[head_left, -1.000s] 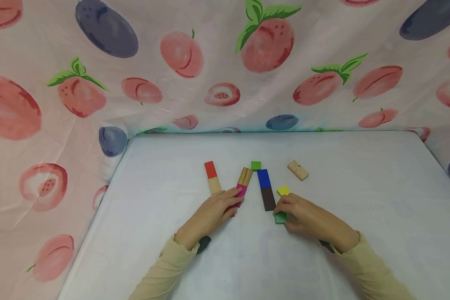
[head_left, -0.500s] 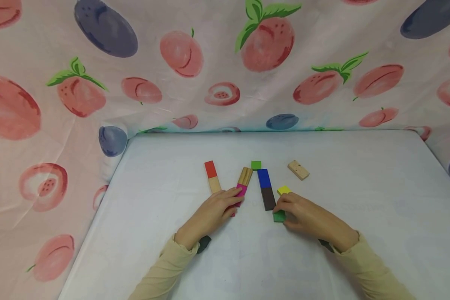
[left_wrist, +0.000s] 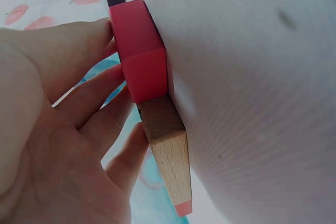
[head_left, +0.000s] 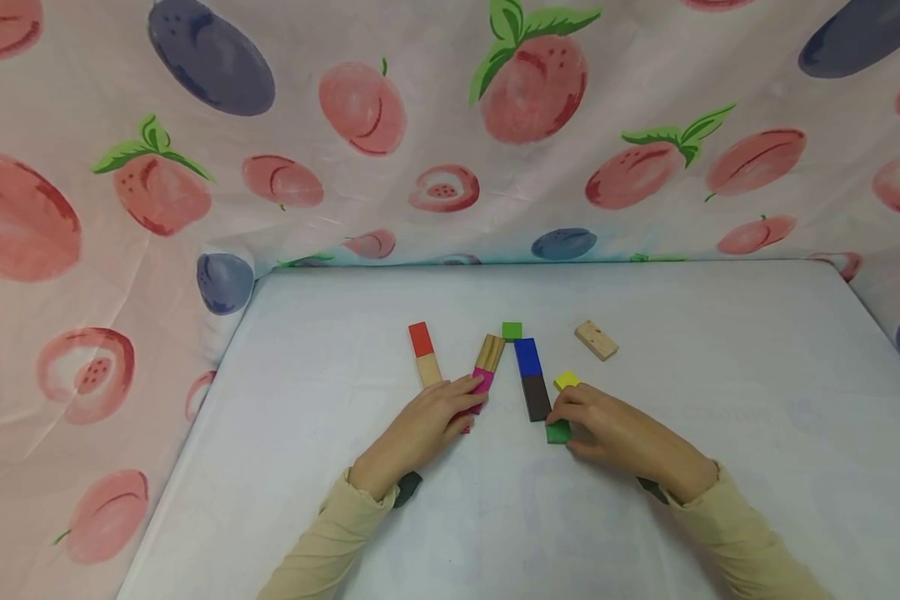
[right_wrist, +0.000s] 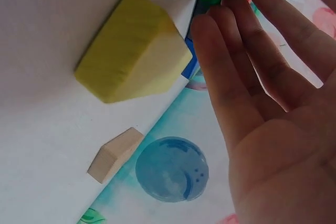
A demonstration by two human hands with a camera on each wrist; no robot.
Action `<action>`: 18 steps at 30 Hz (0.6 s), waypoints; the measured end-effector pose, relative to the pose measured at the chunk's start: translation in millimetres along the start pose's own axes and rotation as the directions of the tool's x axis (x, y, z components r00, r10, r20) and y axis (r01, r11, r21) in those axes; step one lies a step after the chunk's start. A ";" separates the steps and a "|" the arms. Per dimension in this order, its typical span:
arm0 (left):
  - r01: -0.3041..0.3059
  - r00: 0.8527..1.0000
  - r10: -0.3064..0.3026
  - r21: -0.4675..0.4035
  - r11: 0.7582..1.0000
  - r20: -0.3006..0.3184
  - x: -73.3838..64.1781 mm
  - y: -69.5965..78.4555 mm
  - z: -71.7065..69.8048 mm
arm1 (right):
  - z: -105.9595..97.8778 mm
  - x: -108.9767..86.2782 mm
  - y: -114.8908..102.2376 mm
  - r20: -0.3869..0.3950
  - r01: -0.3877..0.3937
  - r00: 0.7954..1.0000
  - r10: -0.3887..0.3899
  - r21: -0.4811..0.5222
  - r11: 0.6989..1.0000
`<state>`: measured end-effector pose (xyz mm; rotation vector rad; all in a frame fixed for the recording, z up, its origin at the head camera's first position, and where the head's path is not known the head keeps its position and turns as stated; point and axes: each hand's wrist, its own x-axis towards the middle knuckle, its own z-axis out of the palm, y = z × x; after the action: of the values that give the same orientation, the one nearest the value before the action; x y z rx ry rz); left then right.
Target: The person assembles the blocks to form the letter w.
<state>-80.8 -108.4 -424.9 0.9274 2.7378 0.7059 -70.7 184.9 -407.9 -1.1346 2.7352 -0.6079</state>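
Observation:
In the head view, my left hand [head_left: 420, 421] lies over a slanted row of blocks, its fingers on the magenta block [head_left: 483, 381]. The left wrist view has its thumb and fingertips along the side of a red block [left_wrist: 140, 59] and a plain wood block [left_wrist: 170, 163]. My right hand [head_left: 615, 429] pinches a dark green block [head_left: 558, 433] between fingers and thumb, at the near end of the dark brown block [head_left: 536, 398]. Beyond that lies a blue block [head_left: 528, 357]. Just past the right knuckles sits a yellow block [head_left: 567, 381], partly covered.
A red block [head_left: 421, 339] and a light wood block [head_left: 429, 369] line up at left. The striped wood block [head_left: 491, 353] adjoins the magenta one. A small green block [head_left: 512, 332] touches near the blue one's top; a loose wood block [head_left: 596, 340] lies farther right.
The dark green block has shifted slightly left and away from me with my right hand, closer to the brown block's end. My left hand stays where it was.

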 end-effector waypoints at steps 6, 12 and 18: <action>-0.002 1.000 0.002 -0.005 1.000 -0.003 -0.4 0.0 -0.1 | -3.4 1.5 0.7 -0.009 -0.020 1.000 0.020 -0.019 1.000; 0.003 1.000 -0.003 -0.008 1.000 0.002 -0.5 -0.2 0.1 | -8.6 1.5 3.3 -0.030 -0.047 0.998 0.046 -0.034 0.998; 0.002 1.000 -0.002 -0.003 1.000 -0.001 -0.3 -0.9 0.9 | -13.7 3.7 6.0 -0.003 -0.124 0.992 0.124 -0.028 0.992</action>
<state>-80.8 -108.9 -426.1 0.9238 2.7376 0.7104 -80.8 190.5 -397.7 -0.9612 2.7975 -0.5553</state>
